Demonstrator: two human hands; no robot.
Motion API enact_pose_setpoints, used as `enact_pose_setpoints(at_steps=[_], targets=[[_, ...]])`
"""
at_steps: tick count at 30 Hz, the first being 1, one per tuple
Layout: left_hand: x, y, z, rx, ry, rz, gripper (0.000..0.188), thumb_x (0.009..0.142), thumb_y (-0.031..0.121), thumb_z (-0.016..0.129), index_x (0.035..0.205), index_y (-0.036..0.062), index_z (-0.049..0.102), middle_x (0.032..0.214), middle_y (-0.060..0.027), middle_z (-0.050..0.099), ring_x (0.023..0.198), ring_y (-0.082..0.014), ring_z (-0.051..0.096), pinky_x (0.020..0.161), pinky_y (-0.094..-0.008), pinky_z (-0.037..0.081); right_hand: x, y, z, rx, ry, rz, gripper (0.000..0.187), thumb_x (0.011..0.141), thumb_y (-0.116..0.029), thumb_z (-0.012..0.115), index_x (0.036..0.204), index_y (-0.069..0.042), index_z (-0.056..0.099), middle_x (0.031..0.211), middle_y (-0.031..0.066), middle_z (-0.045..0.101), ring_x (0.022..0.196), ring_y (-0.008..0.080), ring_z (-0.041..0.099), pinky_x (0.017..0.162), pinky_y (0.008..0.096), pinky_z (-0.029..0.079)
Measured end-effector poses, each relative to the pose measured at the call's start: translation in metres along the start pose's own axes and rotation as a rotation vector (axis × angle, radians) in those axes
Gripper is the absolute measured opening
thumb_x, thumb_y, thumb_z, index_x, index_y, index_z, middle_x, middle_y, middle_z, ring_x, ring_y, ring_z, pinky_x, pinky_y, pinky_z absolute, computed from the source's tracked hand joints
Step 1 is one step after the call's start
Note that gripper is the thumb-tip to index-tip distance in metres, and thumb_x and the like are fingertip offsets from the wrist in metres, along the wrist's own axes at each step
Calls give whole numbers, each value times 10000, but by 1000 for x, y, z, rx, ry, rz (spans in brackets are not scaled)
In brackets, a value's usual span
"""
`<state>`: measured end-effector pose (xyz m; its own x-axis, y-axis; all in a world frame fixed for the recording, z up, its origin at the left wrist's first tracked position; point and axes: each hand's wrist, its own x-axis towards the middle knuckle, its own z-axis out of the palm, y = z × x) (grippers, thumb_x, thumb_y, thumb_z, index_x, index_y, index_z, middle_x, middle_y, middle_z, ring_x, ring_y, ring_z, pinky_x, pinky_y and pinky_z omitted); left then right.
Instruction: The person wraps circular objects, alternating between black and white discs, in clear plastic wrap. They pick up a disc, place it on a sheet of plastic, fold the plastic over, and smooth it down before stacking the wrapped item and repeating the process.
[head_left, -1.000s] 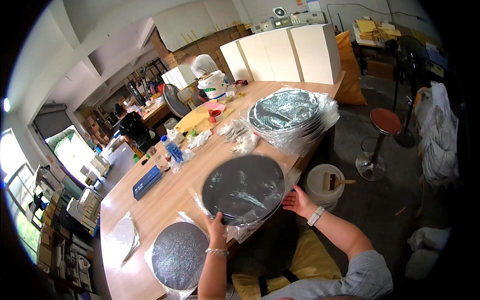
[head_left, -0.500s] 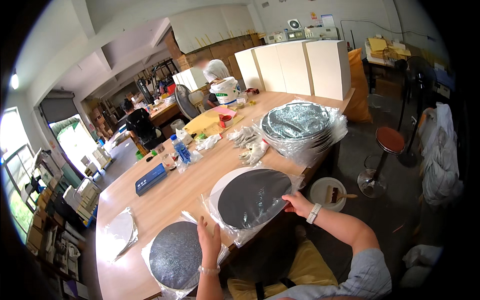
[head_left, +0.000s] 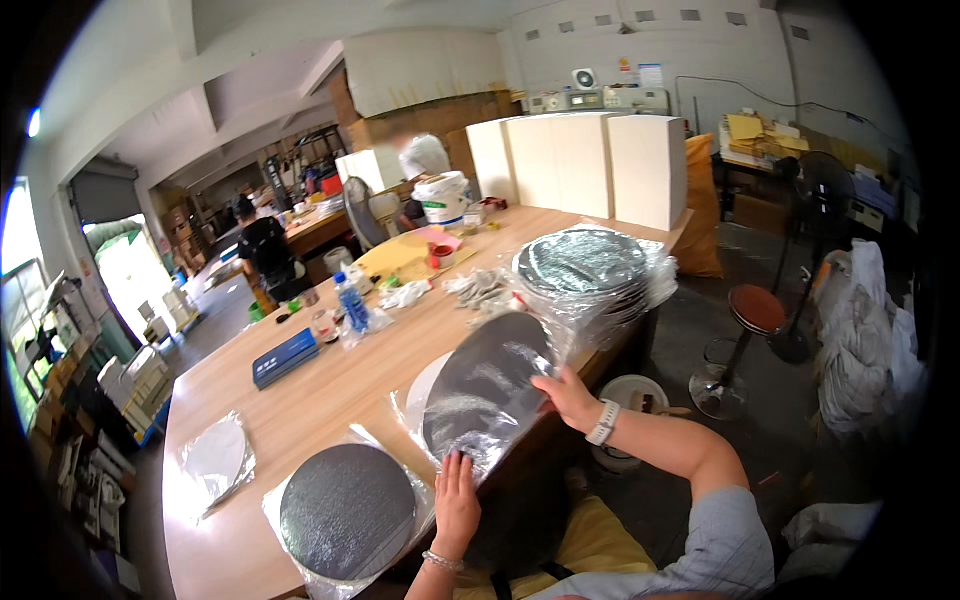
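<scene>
A dark grey round disc (head_left: 487,385) in a clear plastic bag is tilted up at the table's near edge. My right hand (head_left: 567,399) pinches its right edge through the film. My left hand (head_left: 457,503) rests against the bag's lower edge, fingers stretched out and reaching the plastic. Behind the tilted disc, part of a white round sheet (head_left: 422,390) shows on the table. Another dark textured disc (head_left: 347,510) lies flat on clear film, left of my left hand.
A stack of bagged discs (head_left: 582,265) stands beyond my right hand. Gloves (head_left: 480,290), a blue bottle (head_left: 352,305) and a blue box (head_left: 286,358) lie farther back. A bagged white disc (head_left: 217,455) sits at left. Below the table edge are a bucket (head_left: 612,458) and a stool (head_left: 757,310).
My right hand has raised the right side of the bagged disc, which now tilts up. My left hand has moved right, from beside the textured disc to the bag's lower edge.
</scene>
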<state>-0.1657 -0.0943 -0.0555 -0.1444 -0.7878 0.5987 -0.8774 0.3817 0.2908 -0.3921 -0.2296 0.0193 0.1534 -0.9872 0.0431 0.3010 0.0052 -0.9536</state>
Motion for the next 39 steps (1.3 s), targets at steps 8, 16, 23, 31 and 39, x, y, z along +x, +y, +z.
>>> enact_pose_setpoints(at_steps=[8, 16, 23, 31, 39], targets=[[135, 42, -32, -6, 383, 203, 508, 769, -130, 435, 1269, -45, 406, 1314, -238, 440, 1242, -392, 407, 1008, -442, 377, 31, -156, 7, 2, -69, -326, 405, 827, -205, 653, 1087, 2, 422, 938, 104, 592, 800, 199, 623, 656, 342, 568], [306, 76, 53, 36, 216, 406, 590, 771, -77, 435, 1329, 114, 441, 1407, -177, 353, 1309, -398, 296, 1044, -480, 299, 133, -208, -144, -53, 195, -439, 279, 817, -123, 611, 1067, -27, 534, 860, 53, 599, 643, 145, 587, 562, 293, 529], [340, 76, 168, -65, -283, 488, 415, 888, 160, 418, 1290, 68, 465, 1346, -216, 425, 1271, -437, 342, 1074, -470, 266, 181, -142, -261, -369, 399, -42, 181, 766, -117, 616, 872, 21, 567, 695, 98, 600, 592, 215, 620, 476, 347, 534], [316, 94, 145, -311, -187, 285, 540, 909, 312, 517, 1347, 30, 372, 1440, -217, 286, 1337, -403, 237, 1070, -432, 266, 166, -171, -247, -1244, 489, 0, 429, 732, -332, 653, 851, 79, 633, 821, 234, 648, 698, 286, 659, 567, 358, 533], [106, -11, 83, 91, -314, -84, 322, 809, 136, 619, 1100, 13, 557, 1175, -225, 498, 1072, -391, 483, 910, -451, 410, 72, -82, -178, -676, 354, -926, 109, 869, -108, 555, 923, -18, 582, 775, 128, 605, 621, 270, 574, 567, 316, 468]])
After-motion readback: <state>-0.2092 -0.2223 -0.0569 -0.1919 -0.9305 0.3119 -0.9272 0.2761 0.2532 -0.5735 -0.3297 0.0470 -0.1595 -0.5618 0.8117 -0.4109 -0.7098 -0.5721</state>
